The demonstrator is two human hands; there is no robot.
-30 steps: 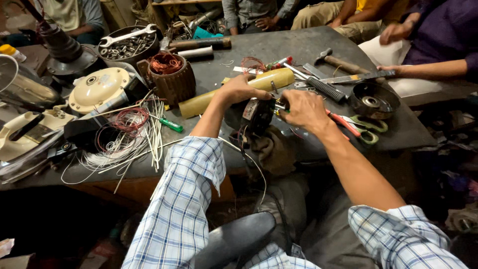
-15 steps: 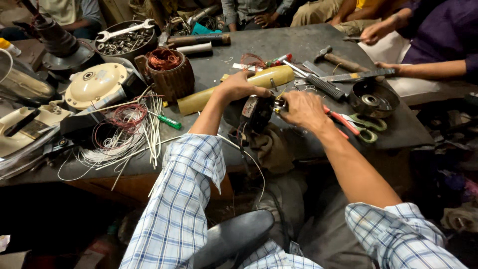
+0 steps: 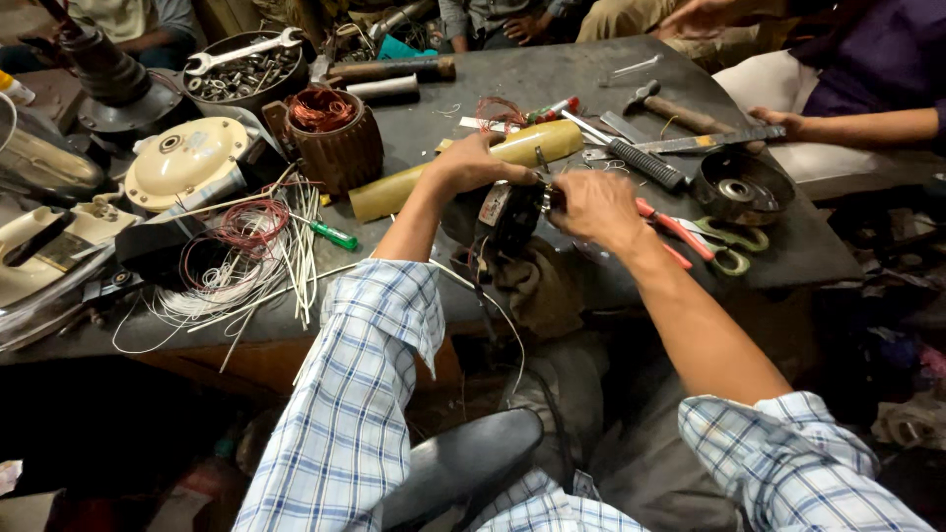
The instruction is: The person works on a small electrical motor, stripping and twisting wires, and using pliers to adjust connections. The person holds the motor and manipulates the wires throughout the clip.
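Observation:
Both my hands work on a small dark motor part (image 3: 510, 219) at the near edge of a dark metal workbench (image 3: 552, 94). My left hand (image 3: 471, 163) grips its top from the left. On the right side my right hand (image 3: 594, 205) is pinched shut on the part; what sits between its fingers is hidden. Thin wires (image 3: 493, 305) hang down from the part toward my lap. A rolled yellowish sheet (image 3: 463, 167) lies on the bench just behind my left hand.
Left of my arms lie white and red wire bundles (image 3: 241, 261), a green screwdriver (image 3: 333, 234), a copper-wound stator (image 3: 333, 138) and a cream motor cover (image 3: 185, 161). Right of them are scissors (image 3: 717, 241), a hammer (image 3: 675, 110), a round black housing (image 3: 741, 187). Another person's arm (image 3: 857, 126) rests at the far right.
Both hands stay on the motor part with only small finger movements. The view has shifted slightly.

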